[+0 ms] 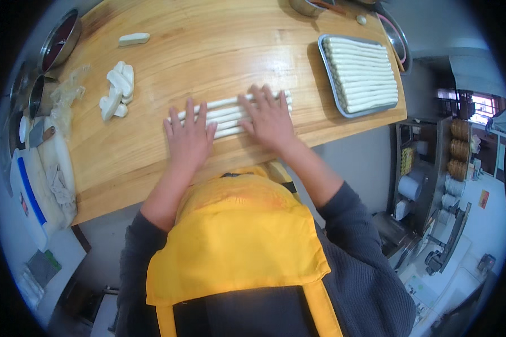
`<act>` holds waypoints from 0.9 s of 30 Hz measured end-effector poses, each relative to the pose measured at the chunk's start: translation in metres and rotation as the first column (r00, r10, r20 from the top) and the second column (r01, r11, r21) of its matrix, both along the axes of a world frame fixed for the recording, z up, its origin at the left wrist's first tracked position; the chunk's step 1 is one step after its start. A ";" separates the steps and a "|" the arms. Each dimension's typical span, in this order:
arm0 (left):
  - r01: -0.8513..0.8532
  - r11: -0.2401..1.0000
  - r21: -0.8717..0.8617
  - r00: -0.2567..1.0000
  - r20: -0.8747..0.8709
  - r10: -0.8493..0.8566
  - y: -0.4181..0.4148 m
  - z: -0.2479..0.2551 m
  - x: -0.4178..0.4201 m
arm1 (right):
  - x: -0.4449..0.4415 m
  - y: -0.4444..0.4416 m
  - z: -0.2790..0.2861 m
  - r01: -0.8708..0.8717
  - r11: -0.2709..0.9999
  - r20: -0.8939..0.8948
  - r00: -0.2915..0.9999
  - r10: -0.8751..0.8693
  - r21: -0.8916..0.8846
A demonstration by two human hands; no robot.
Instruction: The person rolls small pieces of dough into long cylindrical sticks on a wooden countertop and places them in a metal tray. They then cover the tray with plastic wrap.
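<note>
Several long white dough strips (pixel 225 113) lie side by side on the wooden worktop (pixel 202 54), running left to right in front of me. My left hand (pixel 190 137) rests flat over their left ends, fingers spread. Over the right part of the strips lies my right hand (pixel 270 120), palm down with its fingers apart. Neither hand is closed around a strip, and the palms hide parts of them. To the right, a metal tray (pixel 336 94) holds stacked rows of similar dough strips (pixel 358 71).
A pile of short dough pieces (pixel 119 88) lies left of my hands, with a single dough piece (pixel 134 39) beyond it. Metal bowls (pixel 63 42), crumpled clear plastic (pixel 69 94) and a scraper (pixel 41 134) line the left edge. A metal pot (pixel 307 7) stands at the back.
</note>
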State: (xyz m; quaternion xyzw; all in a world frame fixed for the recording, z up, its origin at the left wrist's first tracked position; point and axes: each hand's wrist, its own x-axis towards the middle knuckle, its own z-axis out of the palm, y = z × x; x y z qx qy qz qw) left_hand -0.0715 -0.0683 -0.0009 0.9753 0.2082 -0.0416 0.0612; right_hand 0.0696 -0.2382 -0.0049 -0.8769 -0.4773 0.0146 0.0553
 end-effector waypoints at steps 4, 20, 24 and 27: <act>-0.018 1.000 0.005 0.999 -0.029 0.018 0.023 -0.007 0.015 | 0.028 0.007 -0.005 0.025 1.000 -0.085 0.996 -0.025 -0.007; -0.579 0.754 -0.310 0.803 -0.061 0.592 0.195 0.027 -0.059 | 0.045 -0.026 0.038 0.041 0.970 0.026 0.998 -0.049 0.241; -0.338 0.286 -0.897 0.790 -0.106 0.604 0.136 0.025 -0.041 | -0.004 0.064 0.053 0.461 0.876 -0.930 0.364 -0.041 0.142; -0.089 0.266 -0.960 0.897 0.038 0.440 0.081 0.046 -0.015 | -0.011 0.116 0.043 0.637 0.770 -0.975 -0.197 0.107 -0.044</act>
